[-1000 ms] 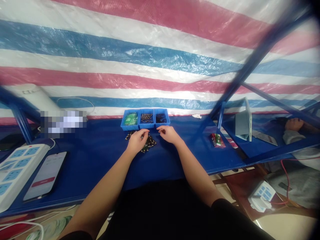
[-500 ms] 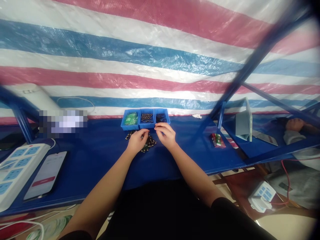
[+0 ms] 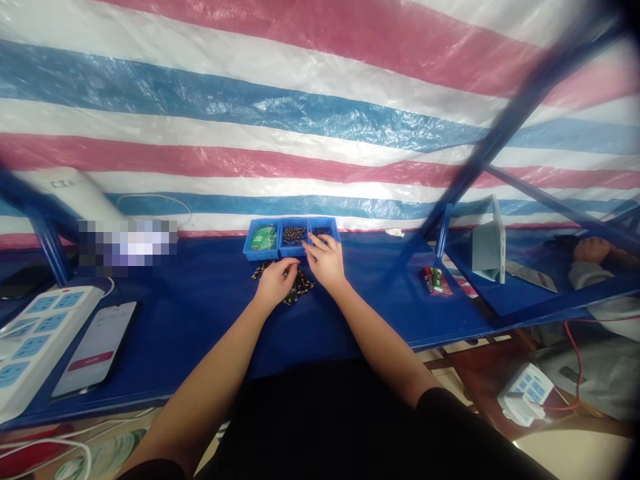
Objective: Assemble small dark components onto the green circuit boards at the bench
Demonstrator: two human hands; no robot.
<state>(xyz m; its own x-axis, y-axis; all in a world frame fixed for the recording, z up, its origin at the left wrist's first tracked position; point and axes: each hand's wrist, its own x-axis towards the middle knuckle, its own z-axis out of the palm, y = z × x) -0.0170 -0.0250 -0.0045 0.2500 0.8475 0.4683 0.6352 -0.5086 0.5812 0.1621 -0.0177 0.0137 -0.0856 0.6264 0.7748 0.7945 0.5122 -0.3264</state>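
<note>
My left hand (image 3: 275, 281) is closed in a pinch above the table, and whatever sits between its fingertips is too small to make out. Beneath and beside it lies a pile of small dark parts (image 3: 303, 285) with metallic and green bits. My right hand (image 3: 326, 261) reaches over the front edge of the blue bins, its fingers apart. The left bin (image 3: 261, 254) contains green circuit boards (image 3: 264, 236). Small dark-and-brass parts (image 3: 295, 235) fill the middle bin (image 3: 293, 251). Black parts (image 3: 323, 231) in the right bin (image 3: 336, 229) are partly hidden by my right fingers.
A phone (image 3: 95, 350) and a white power strip (image 3: 43, 333) lie at the left. Right of the bins are a small red-green box (image 3: 436, 281) and a tablet in a stand (image 3: 489, 247). Blue frame bars (image 3: 480, 157) cross the right side; another person sits beyond.
My right hand has moved up and slightly left, from in front of the bins to over their front edge, and its fingers have spread. My left hand keeps its pinch.
</note>
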